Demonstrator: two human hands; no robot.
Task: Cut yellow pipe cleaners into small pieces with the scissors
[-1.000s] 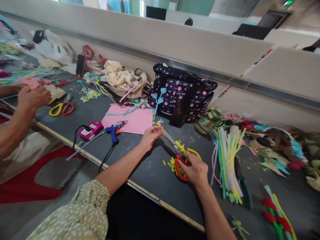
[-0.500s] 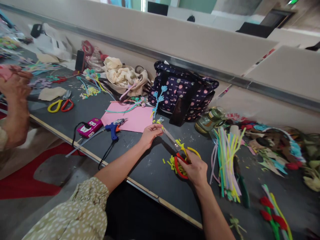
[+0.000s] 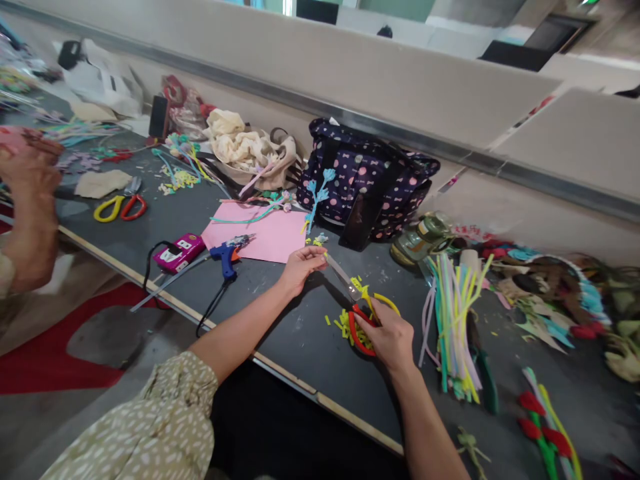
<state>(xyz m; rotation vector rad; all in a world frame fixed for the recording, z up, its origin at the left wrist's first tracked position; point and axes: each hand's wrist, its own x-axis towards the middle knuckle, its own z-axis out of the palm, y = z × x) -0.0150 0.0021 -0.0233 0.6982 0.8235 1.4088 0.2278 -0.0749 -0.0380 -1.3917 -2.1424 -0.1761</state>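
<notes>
Two grips in play: right grip (image 3: 393, 333) grasps scissors (image 3: 354, 291) by the red and yellow handle loops; left grip (image 3: 303, 270) pinches a yellow chenille bit (image 3: 325, 255) at the blade tips, mostly hidden by fingers. Scissors are raised over the desk (image 3: 295, 360), mid-scene. Reads as right driving the loops, left steadying stock against the tips. Handles spread; blade gap, can't tell. Yellow clippings (image 3: 345, 325) lie under the loops, presumably because offcuts drop there.

Scissors point far-left, straight at left grip. Long axis is diagonal: loops near-right, tips far-left.

Further out, left: glue gun (image 3: 227, 257) lies with its nozzle over pink sheet (image 3: 280, 233), likely to catch drips. Right: chenille stem bundle (image 3: 457, 327) runs roughly near-far, probably parked for right-side reach. Far: polka-dot bag (image 3: 345, 157) against the partition (image 3: 300, 60), likely pushed back for working room.
</notes>
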